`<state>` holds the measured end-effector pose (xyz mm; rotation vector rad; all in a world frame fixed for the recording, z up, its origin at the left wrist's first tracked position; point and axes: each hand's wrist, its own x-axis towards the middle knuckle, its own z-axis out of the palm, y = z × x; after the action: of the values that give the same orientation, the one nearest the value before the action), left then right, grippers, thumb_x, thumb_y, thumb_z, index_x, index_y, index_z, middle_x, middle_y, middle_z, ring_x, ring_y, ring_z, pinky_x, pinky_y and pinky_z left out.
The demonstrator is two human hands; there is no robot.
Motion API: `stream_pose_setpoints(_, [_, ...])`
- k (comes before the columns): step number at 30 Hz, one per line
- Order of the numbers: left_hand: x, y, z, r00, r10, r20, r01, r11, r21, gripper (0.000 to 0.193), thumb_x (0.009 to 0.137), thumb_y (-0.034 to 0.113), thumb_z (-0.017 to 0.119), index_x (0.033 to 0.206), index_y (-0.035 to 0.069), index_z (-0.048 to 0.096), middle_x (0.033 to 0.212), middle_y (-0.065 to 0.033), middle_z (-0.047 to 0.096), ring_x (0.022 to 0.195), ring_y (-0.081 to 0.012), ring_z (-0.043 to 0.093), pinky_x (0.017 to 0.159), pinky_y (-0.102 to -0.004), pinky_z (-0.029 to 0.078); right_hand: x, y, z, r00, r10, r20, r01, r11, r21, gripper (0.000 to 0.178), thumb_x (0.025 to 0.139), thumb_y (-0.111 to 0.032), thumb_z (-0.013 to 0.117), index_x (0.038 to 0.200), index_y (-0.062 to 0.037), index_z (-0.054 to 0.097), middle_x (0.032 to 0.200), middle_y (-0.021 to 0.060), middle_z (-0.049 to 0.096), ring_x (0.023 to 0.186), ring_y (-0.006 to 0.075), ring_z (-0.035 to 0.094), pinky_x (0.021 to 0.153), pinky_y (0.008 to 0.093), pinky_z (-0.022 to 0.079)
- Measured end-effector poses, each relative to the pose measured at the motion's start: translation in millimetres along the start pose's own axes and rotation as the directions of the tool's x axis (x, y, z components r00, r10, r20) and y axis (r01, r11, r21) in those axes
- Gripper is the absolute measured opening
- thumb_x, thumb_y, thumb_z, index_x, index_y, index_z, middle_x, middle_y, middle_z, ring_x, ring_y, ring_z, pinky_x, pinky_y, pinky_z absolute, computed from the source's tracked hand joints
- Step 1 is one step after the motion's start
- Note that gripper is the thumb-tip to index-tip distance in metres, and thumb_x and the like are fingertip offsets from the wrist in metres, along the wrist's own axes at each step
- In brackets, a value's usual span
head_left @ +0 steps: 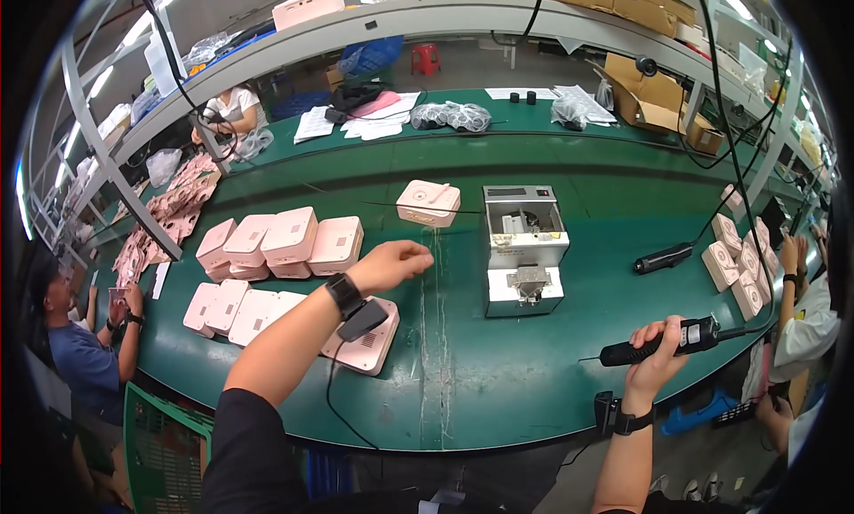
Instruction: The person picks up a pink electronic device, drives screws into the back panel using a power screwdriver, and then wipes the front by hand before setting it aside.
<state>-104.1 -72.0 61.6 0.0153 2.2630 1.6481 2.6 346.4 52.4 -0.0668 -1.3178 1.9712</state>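
My right hand (656, 349) is wrapped round a black electric screwdriver (621, 353), held level above the right part of the green table, its thin bit pointing left. The fingers of my left hand (391, 265) are pressed together over the middle of the table; whatever they may hold is too small to see. Beyond that hand lies a pink box-shaped casing (429, 202) with a round dial on top. To its right stands a grey and white screw feeder (526, 256). Under my left wrist sits another pink casing (378, 349), partly hidden by my arm.
Stacked pink casings (289, 236) stand at left, with pink parts (165, 216) heaped beyond. A second black electric screwdriver (664, 258) hangs on a cable at right, near more pink casings (734, 260). Co-workers are at both sides. A shelf (427, 20) spans the back.
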Motion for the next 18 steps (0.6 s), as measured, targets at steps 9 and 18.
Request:
stream_pose_setpoints(9, [-140.1, -11.3, 22.3, 0.944, 0.307, -0.121, -0.01, 0.394, 0.919, 0.077, 0.079, 0.048, 0.076, 0.135, 0.0, 0.053, 0.138, -0.0308, 0.049, 0.125, -0.0473, 0.051, 0.106, -0.0508, 0.041, 3.7, -0.8, -12.7, 1.0, -0.007, -0.009, 0.007, 1.0, 0.028, 0.024, 0.101, -0.029, 0.054, 0.099, -0.0054, 0.051, 0.07, 0.0023, 0.046, 0.057, 0.0133, 0.044, 0.059, 0.0311, 0.041])
stream_pose_setpoints(18, [-128.6, -16.3, 77.0, 0.811, 0.443, 0.383, -0.546, 0.337, 0.767, 0.085, 0.067, 0.043, 0.085, 0.14, 0.014, 0.052, 0.148, -0.0279, 0.038, 0.134, -0.0495, 0.04, 0.111, -0.0551, 0.036, 6.5, 3.3, 17.2, 0.994, -0.008, 0.106, 0.014, 0.999, -0.052, 0.021, 0.1, -0.025, 0.055, 0.1, -0.0043, 0.051, 0.068, 0.0027, 0.047, 0.054, 0.013, 0.046, 0.056, 0.0309, 0.041])
